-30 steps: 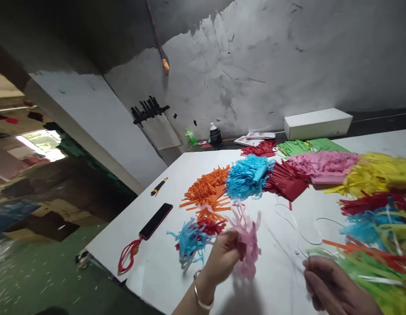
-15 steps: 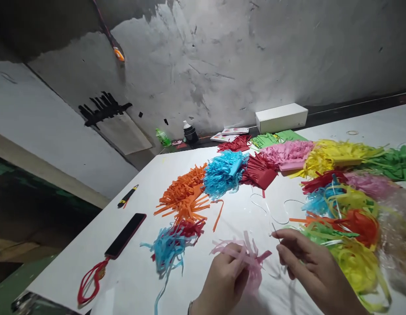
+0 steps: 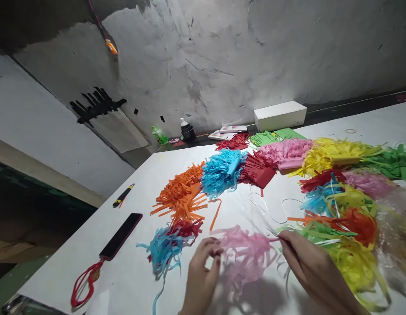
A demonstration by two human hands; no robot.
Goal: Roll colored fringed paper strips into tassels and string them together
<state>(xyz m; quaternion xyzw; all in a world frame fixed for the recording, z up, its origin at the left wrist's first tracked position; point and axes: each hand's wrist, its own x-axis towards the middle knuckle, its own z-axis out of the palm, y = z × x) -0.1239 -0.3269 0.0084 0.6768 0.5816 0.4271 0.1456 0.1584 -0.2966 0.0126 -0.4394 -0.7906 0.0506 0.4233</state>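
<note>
A pink paper-strip tassel [image 3: 247,253], smeared by motion, fans out between my hands just above the white table. My right hand [image 3: 307,258] pinches its narrow twisted end, with a thin white string [image 3: 271,218] running close to the fingertips. What else lies inside that pinch is hidden. At the tassel's left side is my left hand [image 3: 203,271], its fingers loosely curled with a gap inside the curl. To its left lies a light-blue and red tassel [image 3: 166,249] with a trailing blue strip.
Fringed paper bundles in orange [image 3: 179,192], blue [image 3: 222,173], dark red [image 3: 258,168], pink [image 3: 286,153] and yellow [image 3: 340,153] line the back. Loose tassels [image 3: 350,223] crowd the right. A phone [image 3: 120,236] and a cutter knife [image 3: 123,195] lie left; a white box [image 3: 279,116] stands behind.
The pink tassel has spread out and lifted from my left hand's grasp. My right hand has closed on its twisted end, and my left hand has shifted a little left with looser fingers.
</note>
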